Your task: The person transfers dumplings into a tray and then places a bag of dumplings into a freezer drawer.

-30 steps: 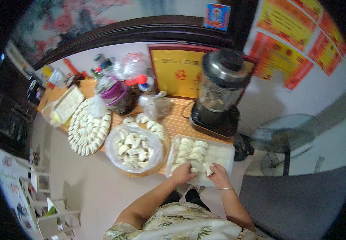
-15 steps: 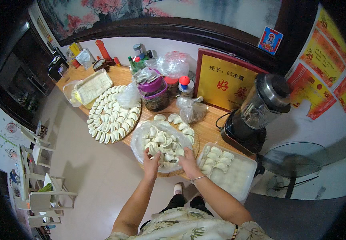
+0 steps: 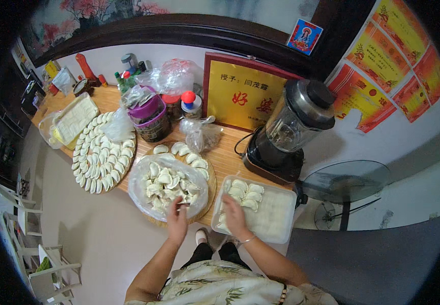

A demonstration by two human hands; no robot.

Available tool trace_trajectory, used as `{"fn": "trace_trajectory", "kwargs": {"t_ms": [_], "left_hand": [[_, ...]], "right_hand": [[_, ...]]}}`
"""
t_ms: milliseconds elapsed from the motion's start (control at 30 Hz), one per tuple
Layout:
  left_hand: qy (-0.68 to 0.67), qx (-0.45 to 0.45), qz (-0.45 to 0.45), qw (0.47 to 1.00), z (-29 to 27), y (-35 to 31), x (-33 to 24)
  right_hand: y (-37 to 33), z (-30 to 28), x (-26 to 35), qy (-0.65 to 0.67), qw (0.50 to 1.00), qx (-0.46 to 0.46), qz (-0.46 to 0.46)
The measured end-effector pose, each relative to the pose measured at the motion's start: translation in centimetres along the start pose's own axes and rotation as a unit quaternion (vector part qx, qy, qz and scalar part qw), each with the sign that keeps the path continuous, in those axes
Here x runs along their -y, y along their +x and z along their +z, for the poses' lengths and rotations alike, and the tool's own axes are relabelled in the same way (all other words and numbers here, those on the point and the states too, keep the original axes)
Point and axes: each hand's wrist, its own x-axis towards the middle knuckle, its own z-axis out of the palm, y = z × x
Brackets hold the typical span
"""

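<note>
- Your left hand (image 3: 177,222) is just below the middle of the frame, its fingertips at the lower right rim of the clear plastic bag (image 3: 139,192). A narrow gap parts its thumb and fingers.
- Your right hand (image 3: 235,219), a little right of centre, reaches over the left side of the pale plastic tray (image 3: 273,218). Its fingers point up the frame; you cannot tell from this view whether they hold anything.
- The loose dumplings (image 3: 165,179) lie heaped in that bag, left of centre, which sits on a round wooden board (image 3: 211,189).
- More dumplings curve along the board's upper right edge, beside the bag.
- In the tray, dumplings stand in rows toward the left; its right part shows its pale base.
- To the left of the bag you see dumplings in closely packed rings (image 3: 103,162).
- Above the tray stands a blender (image 3: 290,127), near a framed gold plaque (image 3: 230,112).
- A purple-lidded jar (image 3: 151,122) is above the bag, beside a knotted plastic bag (image 3: 199,136).
</note>
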Motion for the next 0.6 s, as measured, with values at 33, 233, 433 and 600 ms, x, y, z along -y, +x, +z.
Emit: {"fn": "trace_trajectory", "kwargs": {"t_ms": [33, 233, 433, 600], "left_hand": [[-0.021, 0.005, 0.041, 0.999, 1.1, -0.2, 2.3], [0.123, 0.233, 0.046, 0.964, 7.4, -3.1, 1.5], [0.233, 0.296, 0.117, 0.919, 13.2, -0.7, 1.9], [0.278, 0.279, 0.046, 0.918, 16.3, 1.4, 2.2]], "right_hand": [[-0.4, -1.6, -1.2, -0.015, 0.999, -0.043, 0.020], [-0.6, -8.2, -5.9, -0.311, 0.938, -0.135, 0.071], [0.8, -8.5, -7.0, -0.254, 0.947, -0.099, 0.170], [1.2, -9.2, -6.4, -0.218, 0.956, -0.081, 0.176]]}}
